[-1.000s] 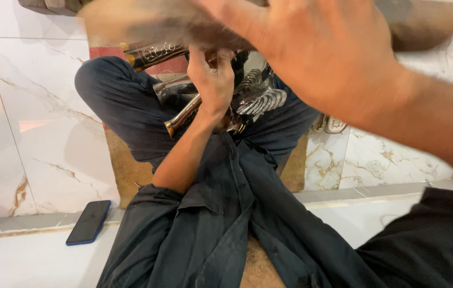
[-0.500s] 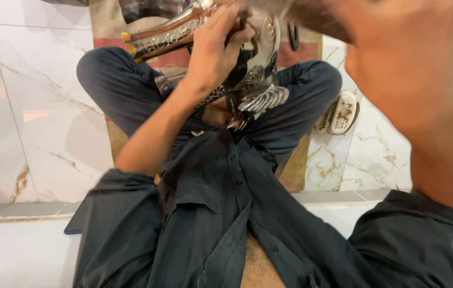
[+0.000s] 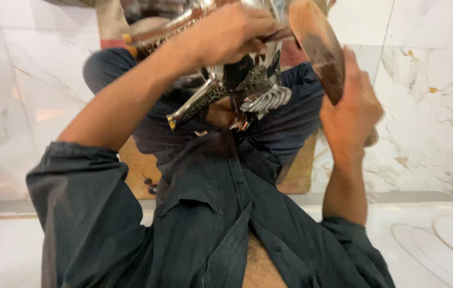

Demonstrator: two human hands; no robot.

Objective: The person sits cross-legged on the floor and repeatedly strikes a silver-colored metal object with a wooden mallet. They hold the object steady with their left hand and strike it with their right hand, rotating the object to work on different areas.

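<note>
The left hand (image 3: pixel 232 32) is closed around the shiny metal ornament (image 3: pixel 237 85) held above the lap, while the right hand (image 3: pixel 352 106), just to its right, grips an upright wooden mallet (image 3: pixel 317 48).

Left hand (image 3: pixel 232 34) gripping silver metal piece (image 3: pixel 237 90), right hand (image 3: pixel 352 106) holding wooden block (image 3: pixel 320 50) (blurred)

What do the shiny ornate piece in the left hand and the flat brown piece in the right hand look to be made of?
The ornate piece gripped by the left hand looks like polished silver-toned metal: bright mirror-like reflections, engraved scale patterns and brass-coloured tips on its tubes. The brown piece held by the right hand looks like wood or leather, matte and worn; motion blur leaves that open.
</note>
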